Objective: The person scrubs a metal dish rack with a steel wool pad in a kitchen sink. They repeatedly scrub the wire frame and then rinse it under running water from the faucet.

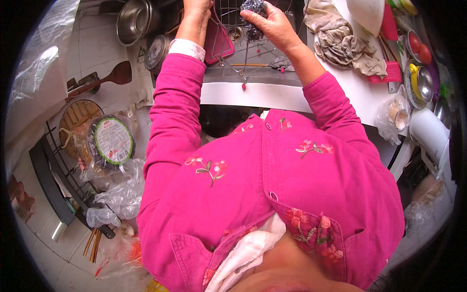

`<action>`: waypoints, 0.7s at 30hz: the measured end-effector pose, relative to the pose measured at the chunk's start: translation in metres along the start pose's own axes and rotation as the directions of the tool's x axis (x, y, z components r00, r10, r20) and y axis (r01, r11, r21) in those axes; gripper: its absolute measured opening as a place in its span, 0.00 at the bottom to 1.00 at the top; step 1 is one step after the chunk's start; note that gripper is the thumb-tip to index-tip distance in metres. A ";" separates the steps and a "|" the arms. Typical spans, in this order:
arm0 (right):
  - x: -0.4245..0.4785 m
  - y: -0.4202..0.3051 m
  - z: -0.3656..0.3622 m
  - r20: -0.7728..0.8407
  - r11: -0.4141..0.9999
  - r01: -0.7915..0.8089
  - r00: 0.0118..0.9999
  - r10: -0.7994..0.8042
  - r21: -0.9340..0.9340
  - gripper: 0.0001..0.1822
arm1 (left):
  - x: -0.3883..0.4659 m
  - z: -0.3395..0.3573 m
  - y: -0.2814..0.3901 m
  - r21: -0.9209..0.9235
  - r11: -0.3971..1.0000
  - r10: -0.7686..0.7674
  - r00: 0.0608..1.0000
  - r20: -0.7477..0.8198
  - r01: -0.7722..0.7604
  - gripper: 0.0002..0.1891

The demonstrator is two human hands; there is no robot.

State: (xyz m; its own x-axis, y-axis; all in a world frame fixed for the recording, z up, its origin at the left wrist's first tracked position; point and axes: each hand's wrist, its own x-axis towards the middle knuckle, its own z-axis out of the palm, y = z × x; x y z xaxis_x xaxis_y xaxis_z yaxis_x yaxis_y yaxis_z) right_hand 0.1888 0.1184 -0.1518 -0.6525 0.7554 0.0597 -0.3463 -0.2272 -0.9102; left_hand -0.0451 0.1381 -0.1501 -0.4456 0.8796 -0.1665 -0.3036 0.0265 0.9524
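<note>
My right hand (pixel 275 27) grips a steel wool scourer (pixel 254 33), pressed against a wire rack (pixel 246 60) with red-tipped ends. The rack sits tilted over the metal sink (pixel 270 76), one tip reaching past its front edge. At the top rim of the picture, my left hand (pixel 197 9) is curled beside the rack's left side; its fingers are partly cut off, so what it holds is unclear. A pink plastic item (pixel 220 51) lies in the sink under the rack, near the drain (pixel 235 33). A small grey rag (pixel 282 64) lies at the sink's right.
Crumpled cloths (pixel 339 40) lie on the white counter (pixel 361 98) at right, near a pink-handled tool (pixel 388 73) and several bowls. At left are metal bowls (pixel 135 22), a brown spatula (pixel 120 73), a round slatted wooden board (pixel 78 113) and plastic-bagged goods (pixel 114 140).
</note>
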 end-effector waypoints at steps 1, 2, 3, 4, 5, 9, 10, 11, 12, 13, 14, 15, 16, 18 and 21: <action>-0.004 0.009 0.000 -0.009 0.953 0.097 0.995 -0.104 -0.286 0.17 | 0.002 -0.004 -0.002 0.042 0.999 0.014 1.000 -0.016 -0.014 0.09; -0.010 0.013 0.002 0.003 0.973 0.039 0.999 -0.040 -0.230 0.16 | 0.004 -0.006 -0.005 0.027 0.999 0.035 0.999 -0.016 -0.035 0.10; -0.017 0.015 0.006 0.021 0.984 -0.019 0.999 0.023 -0.175 0.16 | 0.005 -0.008 -0.007 0.011 0.998 0.059 0.998 -0.018 -0.059 0.10; -0.023 0.022 0.007 0.048 0.981 -0.078 0.995 0.087 -0.176 0.15 | 0.006 -0.009 -0.010 -0.003 0.997 0.080 0.997 -0.018 -0.080 0.10; -0.033 0.029 0.011 0.045 0.977 -0.046 0.997 0.056 -0.209 0.13 | 0.008 -0.010 -0.012 -0.024 0.995 0.092 0.996 -0.011 -0.092 0.10; -0.069 0.052 0.020 0.095 0.932 -0.120 0.982 0.161 -0.342 0.13 | 0.008 -0.006 -0.011 -0.035 0.993 0.116 0.993 -0.023 -0.117 0.09; -0.077 0.055 0.022 0.137 0.877 0.000 0.988 0.075 -0.480 0.16 | 0.008 -0.009 -0.011 -0.016 0.994 0.106 0.994 -0.039 -0.106 0.08; -0.085 0.056 0.025 0.161 0.849 0.032 0.985 0.062 -0.528 0.17 | 0.008 -0.012 -0.010 0.002 0.995 0.096 0.994 -0.056 -0.096 0.08; -0.087 0.053 0.025 0.173 0.823 0.015 0.980 0.101 -0.567 0.18 | 0.010 -0.012 -0.011 0.004 0.995 0.102 0.994 -0.049 -0.102 0.08; -0.088 0.051 0.024 0.185 0.796 0.000 0.973 0.141 -0.606 0.20 | 0.012 -0.012 -0.013 0.006 0.994 0.108 0.993 -0.044 -0.108 0.08; -0.089 0.049 0.020 0.179 0.720 0.048 0.978 0.106 -0.693 0.20 | 0.013 -0.013 -0.014 0.008 0.993 0.114 0.993 -0.039 -0.114 0.08; -0.090 0.045 0.014 0.178 0.630 0.095 0.981 0.070 -0.771 0.21 | 0.012 -0.011 -0.014 0.009 0.992 0.123 0.992 -0.036 -0.122 0.08; -0.090 0.041 0.011 0.183 0.530 0.138 0.983 0.034 -0.837 0.22 | 0.011 -0.009 -0.013 0.001 0.994 0.112 0.993 -0.037 -0.112 0.08; -0.098 0.014 0.012 0.055 0.469 -0.028 0.985 0.163 -0.883 0.23 | 0.009 -0.007 -0.012 0.016 0.992 0.122 0.992 -0.026 -0.122 0.09; -0.109 -0.013 0.025 0.088 0.457 0.040 0.992 0.085 -0.889 0.20 | 0.004 -0.002 -0.010 0.070 0.982 0.175 0.985 -0.014 -0.173 0.09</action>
State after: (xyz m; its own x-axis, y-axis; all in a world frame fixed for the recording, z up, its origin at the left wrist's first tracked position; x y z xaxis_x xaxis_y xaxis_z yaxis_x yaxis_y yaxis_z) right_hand 0.2480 0.0240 -0.1362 -0.7364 0.6763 0.0180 0.4147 0.4724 -0.7777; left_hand -0.0449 0.1402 -0.1611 -0.5038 0.8638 -0.0014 -0.1618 -0.0928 0.9825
